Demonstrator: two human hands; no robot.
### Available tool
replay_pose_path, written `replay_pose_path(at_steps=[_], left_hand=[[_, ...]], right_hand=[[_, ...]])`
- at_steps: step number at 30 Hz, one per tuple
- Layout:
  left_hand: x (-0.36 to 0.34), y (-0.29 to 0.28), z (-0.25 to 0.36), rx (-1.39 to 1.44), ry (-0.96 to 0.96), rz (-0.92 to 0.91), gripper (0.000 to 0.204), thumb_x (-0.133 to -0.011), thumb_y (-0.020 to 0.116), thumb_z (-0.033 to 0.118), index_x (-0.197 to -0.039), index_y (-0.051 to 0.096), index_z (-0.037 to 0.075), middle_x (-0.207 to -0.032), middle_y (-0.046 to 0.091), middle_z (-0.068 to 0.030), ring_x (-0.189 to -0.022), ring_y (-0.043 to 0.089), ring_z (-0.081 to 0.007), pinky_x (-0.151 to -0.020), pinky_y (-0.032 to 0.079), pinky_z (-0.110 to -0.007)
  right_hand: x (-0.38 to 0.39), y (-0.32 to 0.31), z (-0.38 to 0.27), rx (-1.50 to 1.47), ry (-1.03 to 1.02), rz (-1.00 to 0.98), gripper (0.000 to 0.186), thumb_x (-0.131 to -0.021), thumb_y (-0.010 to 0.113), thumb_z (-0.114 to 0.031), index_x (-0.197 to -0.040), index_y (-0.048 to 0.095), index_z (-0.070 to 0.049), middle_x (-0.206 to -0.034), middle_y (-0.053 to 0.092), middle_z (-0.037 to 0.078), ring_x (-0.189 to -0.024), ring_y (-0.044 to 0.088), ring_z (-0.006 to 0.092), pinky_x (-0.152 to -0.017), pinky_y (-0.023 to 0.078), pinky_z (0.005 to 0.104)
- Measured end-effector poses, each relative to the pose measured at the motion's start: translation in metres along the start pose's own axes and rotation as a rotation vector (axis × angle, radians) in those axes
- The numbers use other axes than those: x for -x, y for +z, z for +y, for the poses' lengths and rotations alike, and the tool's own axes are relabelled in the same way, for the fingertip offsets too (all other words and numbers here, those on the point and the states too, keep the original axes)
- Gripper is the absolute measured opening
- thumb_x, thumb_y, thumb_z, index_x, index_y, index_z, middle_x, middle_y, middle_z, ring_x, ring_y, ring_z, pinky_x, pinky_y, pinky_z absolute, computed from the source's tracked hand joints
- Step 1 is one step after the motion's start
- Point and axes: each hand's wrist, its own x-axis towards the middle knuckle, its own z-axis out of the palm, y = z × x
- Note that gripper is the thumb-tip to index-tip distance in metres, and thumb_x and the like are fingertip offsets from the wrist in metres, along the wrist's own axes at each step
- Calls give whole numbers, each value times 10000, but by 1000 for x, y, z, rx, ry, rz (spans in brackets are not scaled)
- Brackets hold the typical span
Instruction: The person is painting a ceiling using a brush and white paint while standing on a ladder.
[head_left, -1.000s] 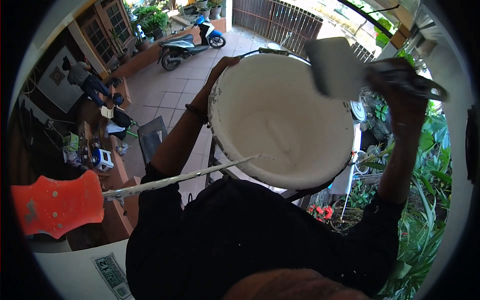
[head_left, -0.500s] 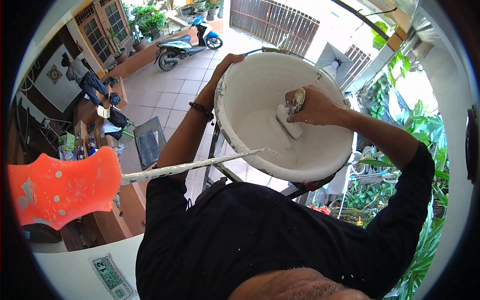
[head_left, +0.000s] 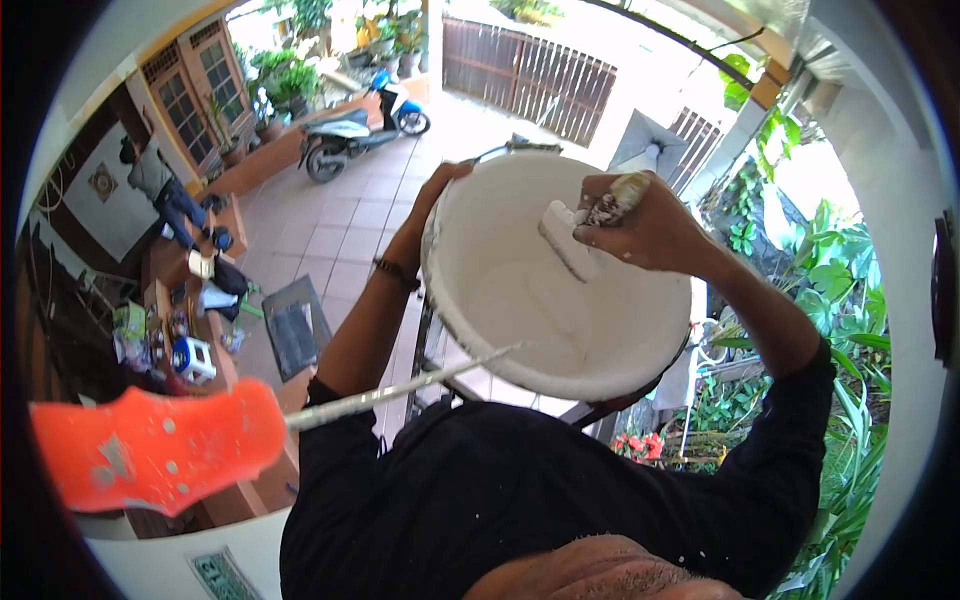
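At the bucket (head_left: 478, 255), left hand (head_left: 445, 181) held the rim (head_left: 590, 386), right hand (head_left: 652, 226) gripped a scraper (head_left: 566, 240); white paste (head_left: 545, 305) remained inside, apparently unfinished.

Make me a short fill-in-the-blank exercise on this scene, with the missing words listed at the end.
1. The flat tool is held in the person's ____ hand.
2. The left hand is at the edge of a tub whose inside is coloured ____.
3. The notched orange piece is at the picture's ____ side.
4. The parked scooter stands on a floor paved with ____.

Missing words: right; white; left; tiles.
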Motion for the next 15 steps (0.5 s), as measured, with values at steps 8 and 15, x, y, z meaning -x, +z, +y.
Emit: replay_pose_path(at_steps=[8,15], left_hand=[[23,25,6,-29,-16,-57,376,-890,524,431,-1050,582,96,-936,619,-27,-827,590,-129,-720,501,-286],[26,20,9,67,-55,-114,404,-879,532,409,-1070,572,55,-963,630,-58,-868,610,-172,-757,515,-320]], right_hand=[[50,7,25,-341,134,227,237,-724,746,-204,-820,611,-34,-666,622,69,-604,619,167,-590,484,314],[65,3,44,-1100,298,638,112,-822,677,-112,-863,610,-32,-788,648,55,-703,654,174,-643,543,294]])
